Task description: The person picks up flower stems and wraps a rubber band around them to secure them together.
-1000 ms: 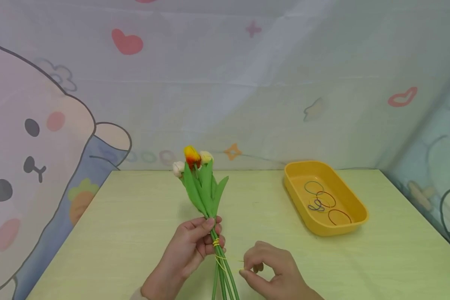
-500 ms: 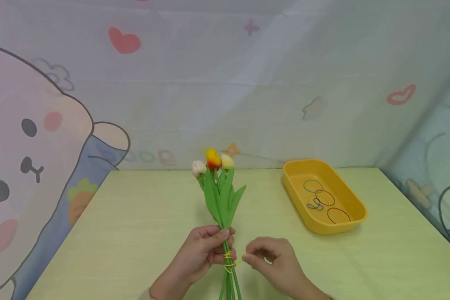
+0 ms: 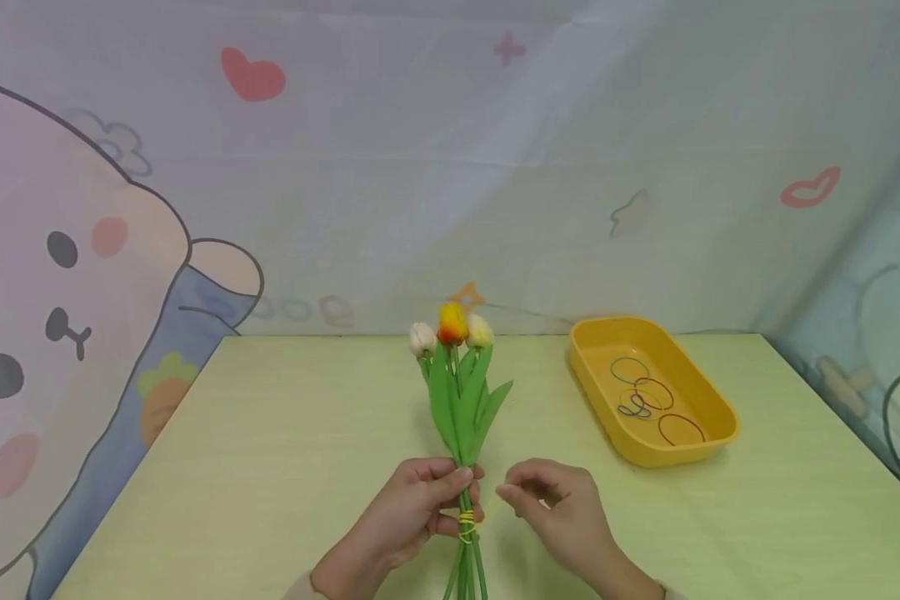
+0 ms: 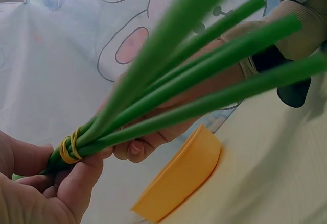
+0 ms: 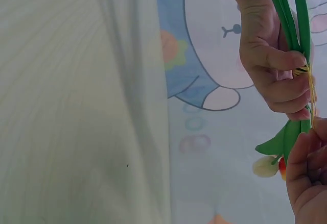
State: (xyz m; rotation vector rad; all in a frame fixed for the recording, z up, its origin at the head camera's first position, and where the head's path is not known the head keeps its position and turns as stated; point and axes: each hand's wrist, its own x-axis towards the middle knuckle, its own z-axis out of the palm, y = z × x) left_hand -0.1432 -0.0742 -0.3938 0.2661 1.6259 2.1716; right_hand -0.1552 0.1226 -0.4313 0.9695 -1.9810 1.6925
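Observation:
A bunch of artificial tulips (image 3: 461, 408) stands upright over the table, with white, pale yellow and red-yellow heads. My left hand (image 3: 427, 508) grips its green stems just below the leaves. A yellow rubber band (image 3: 467, 521) is wound round the stems by the left fingers; the left wrist view shows its loops (image 4: 71, 147) close up. To the right, my right hand (image 3: 562, 508) pinches a stretched end of the band between thumb and forefinger. That taut strand (image 5: 312, 99) runs from the stems to the right fingertips in the right wrist view.
A yellow tray (image 3: 592, 392) at the table's right side holds several loose rubber bands (image 3: 654, 393) in different colours. The pale table (image 3: 307, 417) ends at a printed cloth backdrop (image 3: 420, 167).
Both hands and the tulips have shifted right, and the bunch is more upright. My right hand has pulled the band's end out from the stems, up and to the right.

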